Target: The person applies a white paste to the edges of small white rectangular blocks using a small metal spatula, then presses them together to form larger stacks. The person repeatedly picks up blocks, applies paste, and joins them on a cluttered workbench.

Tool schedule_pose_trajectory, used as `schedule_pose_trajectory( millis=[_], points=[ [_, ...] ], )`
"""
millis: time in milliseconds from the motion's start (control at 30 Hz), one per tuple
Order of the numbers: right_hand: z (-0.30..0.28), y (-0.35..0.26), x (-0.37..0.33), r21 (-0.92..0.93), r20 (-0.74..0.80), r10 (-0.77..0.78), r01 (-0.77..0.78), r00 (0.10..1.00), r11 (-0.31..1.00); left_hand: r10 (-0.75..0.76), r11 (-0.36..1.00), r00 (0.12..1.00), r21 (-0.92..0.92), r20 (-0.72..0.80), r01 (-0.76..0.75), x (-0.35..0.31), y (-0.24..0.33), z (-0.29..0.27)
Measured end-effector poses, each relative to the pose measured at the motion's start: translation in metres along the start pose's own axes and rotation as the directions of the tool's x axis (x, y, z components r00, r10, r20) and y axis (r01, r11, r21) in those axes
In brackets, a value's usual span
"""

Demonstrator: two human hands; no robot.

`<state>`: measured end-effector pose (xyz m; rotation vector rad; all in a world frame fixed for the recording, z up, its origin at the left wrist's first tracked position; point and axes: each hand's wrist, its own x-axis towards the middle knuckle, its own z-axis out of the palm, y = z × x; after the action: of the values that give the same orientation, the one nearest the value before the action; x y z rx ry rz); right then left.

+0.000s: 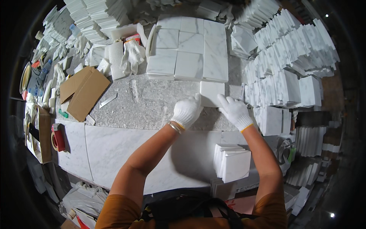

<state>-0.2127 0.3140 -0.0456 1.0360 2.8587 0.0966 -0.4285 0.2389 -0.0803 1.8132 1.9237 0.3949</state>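
Note:
A small square white marble tile (212,93) lies just below a block of laid grey-veined marble tiles (189,42). My left hand (188,111), in a white knit glove, is closed at the tile's lower left edge. On its right edge, the thumb and fingers of my gloved right hand (235,113) grip the same tile. The hidden fingertips under the tile cannot be made out. Near my right forearm stands a short stack of white tiles (236,163).
Leaning rows of tiles (284,61) fill the right side, with tall tile stacks (97,19) at far left. Brown cardboard (89,95), a spare white glove (132,55), a thin white sliver (108,100) and a red tape dispenser (58,137) lie to the left. A marble slab (126,152) edges the near side.

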Motion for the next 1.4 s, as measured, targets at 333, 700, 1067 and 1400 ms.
schedule_pose_trajectory(
  millis=[333, 700, 1067, 1400],
  points=[
    [-0.032, 0.005, 0.000, 0.210, 0.171, 0.120, -0.155, 0.978, 0.965, -0.027, 0.996, 0.993, -0.082, 0.118, 0.037, 0.004, 0.000, -0.018],
    [-0.149, -0.044, -0.167, 0.693, 0.239, 0.251, -0.346, 0.938, 0.633, 0.065, 0.946, 0.989, -0.309, -0.130, -0.103, -0.145, -0.022, -0.010],
    [-0.147, -0.079, -0.193, 0.213, 0.314, 0.077, -0.150, 0.946, 0.965, 0.183, 0.841, 0.978, -0.530, 0.097, -0.105, -0.219, 0.026, -0.007],
    [-0.134, -0.080, -0.167, 0.175, 0.297, 0.035, -0.091, 0.954, 0.980, 0.122, 0.884, 0.978, -0.467, 0.167, -0.031, -0.254, 0.028, -0.012]
  ],
)
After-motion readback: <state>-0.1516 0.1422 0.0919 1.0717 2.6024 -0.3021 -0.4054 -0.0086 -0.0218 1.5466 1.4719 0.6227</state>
